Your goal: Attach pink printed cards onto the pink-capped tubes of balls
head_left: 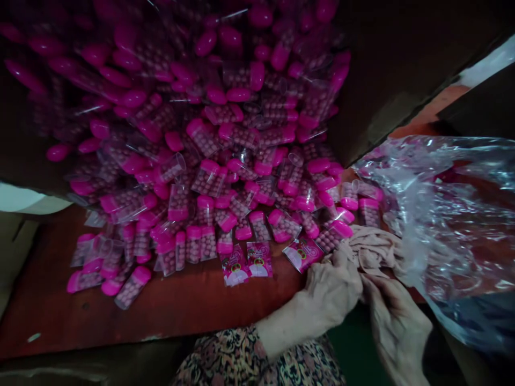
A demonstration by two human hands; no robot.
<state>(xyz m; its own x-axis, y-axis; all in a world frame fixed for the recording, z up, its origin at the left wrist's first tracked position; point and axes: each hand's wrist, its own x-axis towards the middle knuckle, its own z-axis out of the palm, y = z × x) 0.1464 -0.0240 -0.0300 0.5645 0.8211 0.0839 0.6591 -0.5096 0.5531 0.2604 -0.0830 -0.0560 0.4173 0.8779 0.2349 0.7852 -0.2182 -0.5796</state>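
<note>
A crumpled cream cloth point(374, 249) lies at the right end of the red-brown table. My left hand point(330, 292) is closed at the cloth's left edge, its fingertips mostly hidden behind the knuckles. Thumb and fingers of my right hand point(396, 321) pinch the near edge of the same cloth. Just left of my left hand lies a pink printed label point(303, 254). Two more such labels, one a pink printed label point(259, 259), lie side by side farther left. Small clear bottles with pink caps, such as a bottle point(332, 235), lie beyond my knuckles, filled with round pale-pink balls.
A large heap of these pink-capped bottles point(209, 179) spills out of a dark bin point(386, 69) onto the table point(177, 305). Several bottles lie loose at the left. Clear plastic sheeting point(454, 225) covers the right side, near my right hand.
</note>
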